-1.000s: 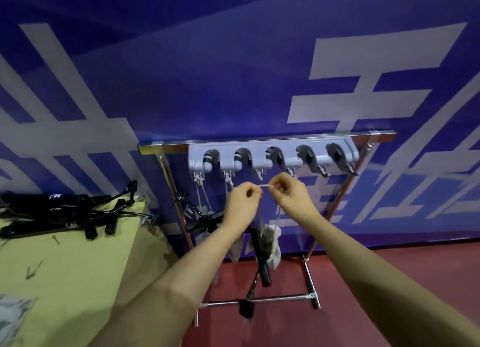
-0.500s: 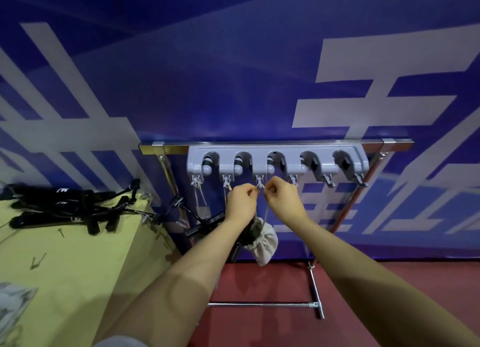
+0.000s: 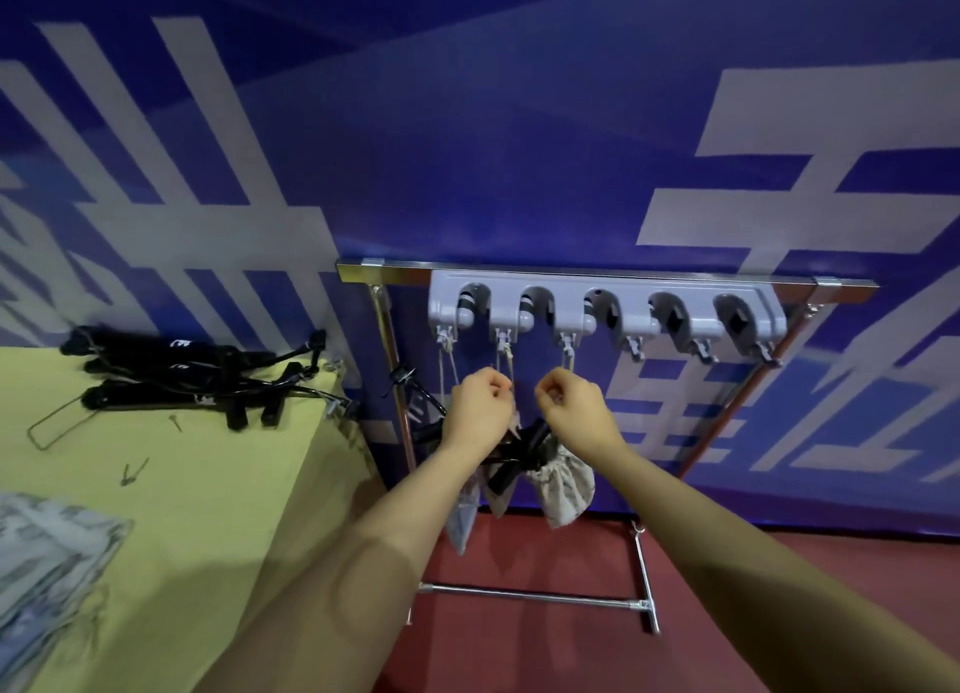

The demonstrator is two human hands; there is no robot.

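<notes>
Head: left hand (image 3: 480,406), right hand (image 3: 571,406) pinch cords (image 3: 569,369) under rack (image 3: 640,323) edge.

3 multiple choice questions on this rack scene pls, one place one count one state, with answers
1. Where does the pile of black hangers lie? A on the yellow table B on the red floor C in the rack's slots
2. How many slots has the grey rack? A three B five C eight
3. How is the pouch below the right hand? A hanging by a cord B flat on the floor C on the table
1 A: it rests on the table. 2 B: five arched openings show. 3 A: its cord runs up to a hook.
</notes>
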